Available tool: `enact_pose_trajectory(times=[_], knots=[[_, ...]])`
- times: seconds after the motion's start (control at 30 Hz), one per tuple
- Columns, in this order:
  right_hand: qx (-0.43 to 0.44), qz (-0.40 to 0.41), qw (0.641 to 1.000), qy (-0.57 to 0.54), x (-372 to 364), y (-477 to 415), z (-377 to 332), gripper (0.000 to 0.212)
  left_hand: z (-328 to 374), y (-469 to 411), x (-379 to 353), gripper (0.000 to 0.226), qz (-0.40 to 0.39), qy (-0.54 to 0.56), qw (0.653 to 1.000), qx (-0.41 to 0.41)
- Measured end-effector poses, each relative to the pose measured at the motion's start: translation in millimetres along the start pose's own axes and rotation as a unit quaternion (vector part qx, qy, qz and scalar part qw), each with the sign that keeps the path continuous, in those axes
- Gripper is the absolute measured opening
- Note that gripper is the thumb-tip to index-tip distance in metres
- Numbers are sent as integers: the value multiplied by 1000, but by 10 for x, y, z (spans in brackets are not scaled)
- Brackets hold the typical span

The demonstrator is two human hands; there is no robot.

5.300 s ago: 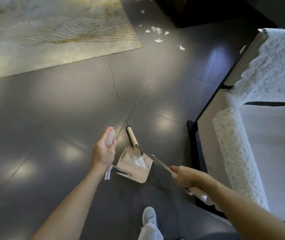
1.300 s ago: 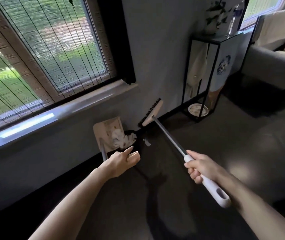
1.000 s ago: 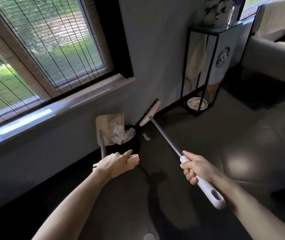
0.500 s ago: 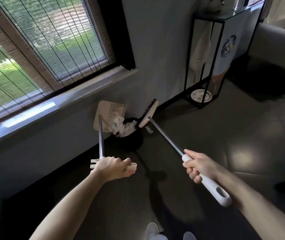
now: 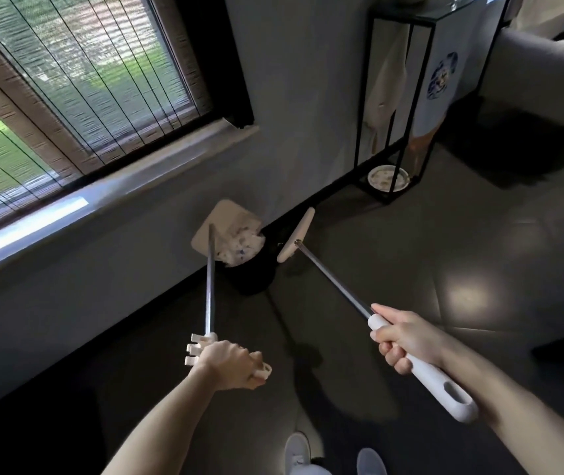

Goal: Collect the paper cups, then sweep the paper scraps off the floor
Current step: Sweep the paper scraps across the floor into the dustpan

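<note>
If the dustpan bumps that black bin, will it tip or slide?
Probably slides rather than tips: the bin looks small and low on a glossy floor. Likely light; only paper scraps show at its mouth. The wall close behind should limit travel.

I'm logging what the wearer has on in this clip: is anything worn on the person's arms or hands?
No. The left hand and right hand are ungloved. The left forearm and right forearm are bare to the frame edge, with no sleeve showing. No watch, bracelet or ring is visible.
</note>
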State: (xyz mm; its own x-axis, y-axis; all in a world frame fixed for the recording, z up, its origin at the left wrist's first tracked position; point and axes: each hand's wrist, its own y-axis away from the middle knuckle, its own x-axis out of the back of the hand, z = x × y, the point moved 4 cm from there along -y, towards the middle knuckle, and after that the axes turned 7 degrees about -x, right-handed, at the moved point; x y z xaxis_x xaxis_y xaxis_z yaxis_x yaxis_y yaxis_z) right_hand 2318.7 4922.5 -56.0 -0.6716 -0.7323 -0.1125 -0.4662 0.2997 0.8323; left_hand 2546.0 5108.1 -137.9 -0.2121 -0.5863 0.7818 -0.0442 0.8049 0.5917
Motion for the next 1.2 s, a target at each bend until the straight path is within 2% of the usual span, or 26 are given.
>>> enact_pose_trajectory(times=[0.33, 0.6, 0.8, 1.0, 1.2], knots=[[29, -7, 999, 12, -49, 83, -188, 67, -166, 290, 280, 55, 74, -17, 994, 75], [36, -24, 999, 17, -33, 62, -209, 66, -4, 244, 321, 55, 73, -60, 995, 23], [21, -20, 999, 33, 65, 13, -42, 68, 189, 6, 167, 54, -26, 27, 999, 9], [4, -4, 999, 35, 124, 0, 53, 69, 96, -12, 252, 54, 44, 29, 997, 54], [5, -9, 1000, 26, 208, 87, 127, 67, -37, 372, 454, 57, 50, -23, 995, 86]])
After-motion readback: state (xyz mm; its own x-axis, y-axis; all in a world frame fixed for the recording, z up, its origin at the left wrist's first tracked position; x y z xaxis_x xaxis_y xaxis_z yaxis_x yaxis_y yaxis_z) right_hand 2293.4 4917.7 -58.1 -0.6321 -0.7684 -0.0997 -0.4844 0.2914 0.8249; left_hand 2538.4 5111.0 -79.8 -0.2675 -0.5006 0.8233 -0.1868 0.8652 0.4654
